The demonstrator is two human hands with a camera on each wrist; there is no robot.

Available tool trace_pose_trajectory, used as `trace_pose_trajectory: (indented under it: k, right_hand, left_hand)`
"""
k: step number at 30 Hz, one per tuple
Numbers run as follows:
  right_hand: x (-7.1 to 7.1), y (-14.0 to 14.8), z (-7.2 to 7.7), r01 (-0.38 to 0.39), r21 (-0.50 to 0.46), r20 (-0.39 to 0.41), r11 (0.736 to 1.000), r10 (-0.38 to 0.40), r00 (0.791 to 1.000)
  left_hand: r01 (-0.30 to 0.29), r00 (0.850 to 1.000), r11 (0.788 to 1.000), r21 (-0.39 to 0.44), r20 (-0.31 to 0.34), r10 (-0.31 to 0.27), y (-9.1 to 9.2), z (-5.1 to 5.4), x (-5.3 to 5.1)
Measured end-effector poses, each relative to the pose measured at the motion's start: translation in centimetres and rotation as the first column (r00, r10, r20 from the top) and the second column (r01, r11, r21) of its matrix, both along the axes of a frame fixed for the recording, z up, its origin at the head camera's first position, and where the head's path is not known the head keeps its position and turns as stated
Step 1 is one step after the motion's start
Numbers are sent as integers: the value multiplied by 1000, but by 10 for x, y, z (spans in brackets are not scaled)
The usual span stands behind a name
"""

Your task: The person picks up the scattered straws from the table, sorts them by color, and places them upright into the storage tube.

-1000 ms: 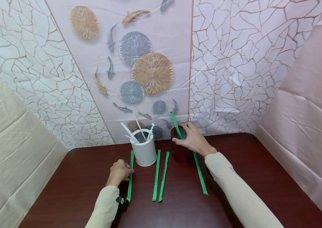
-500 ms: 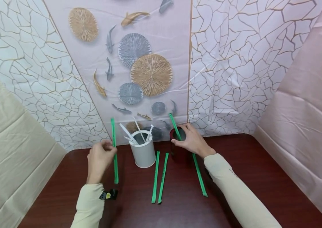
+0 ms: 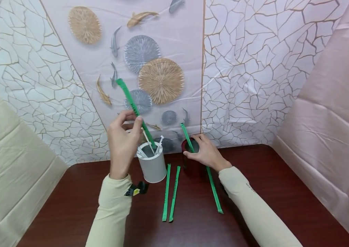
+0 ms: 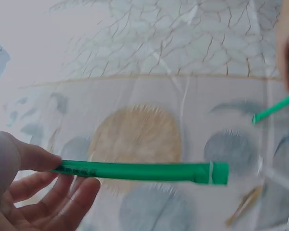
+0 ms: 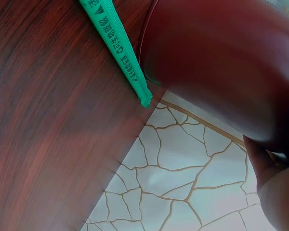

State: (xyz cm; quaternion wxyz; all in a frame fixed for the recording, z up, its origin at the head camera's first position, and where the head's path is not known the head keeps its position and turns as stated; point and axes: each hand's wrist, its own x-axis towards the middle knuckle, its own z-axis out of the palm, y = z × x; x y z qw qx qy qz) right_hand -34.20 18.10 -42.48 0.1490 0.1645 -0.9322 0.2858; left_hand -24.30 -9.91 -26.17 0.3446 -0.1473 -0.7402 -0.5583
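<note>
Green wrapped straw, tilted, up in the air, pinched lightly between the thumb and fingers of the left hand, about mid-length, gap closed down to the straw's own thickness. I'd guess it weighs next to nothing: a bit stiff along its length, easy to crease if you squeeze, and the wrapper might be kinda slick. Middle or slightly above seems the right spot to hold, just stay off the flat crimped ends. Its bottom end is at the mouth of the white holder, can't tell if it's inside. White sticks lean in there too. The right hand's fingers are spread wide and curled round the rim of the dark red holder, which has a leaning straw in it; that one looks rigid and smooth, so a wide grip makes sense imo. Further out, two loose straws lie side by side on the counter, and a lone straw lies near the right forearm.
</note>
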Motion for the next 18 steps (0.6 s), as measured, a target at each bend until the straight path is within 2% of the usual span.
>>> trace_pose_trajectory:
  k: [2,4,6,8,14,18]
  right_hand:
    - [0,0,0,2,0,0,1000,-2,1000]
    - [1,-1,0,3,2,0,1000,-3,1000]
    - [2,-1,0,3,2,-4,1000,-3,1000]
    - [2,-2,-1,4,-4,-14,1000,-4,1000]
    - [3,-2,-1,4,-17,-20,1000,-5,1000]
    - [3,-1,0,3,-17,-32,1000,-3,999]
  left_hand:
    - [50,998,999,-7,-38,-51,16,-1,-6]
    - [95,992,995,-30,-75,-97,33,-7,-12]
    - [127,987,990,-63,-93,-133,49,-16,-20]
    - [136,985,984,-111,-89,-146,62,-29,-27]
    - [127,992,949,-288,34,-122,86,-76,-49]
    - [137,987,935,-326,124,-102,90,-103,-59]
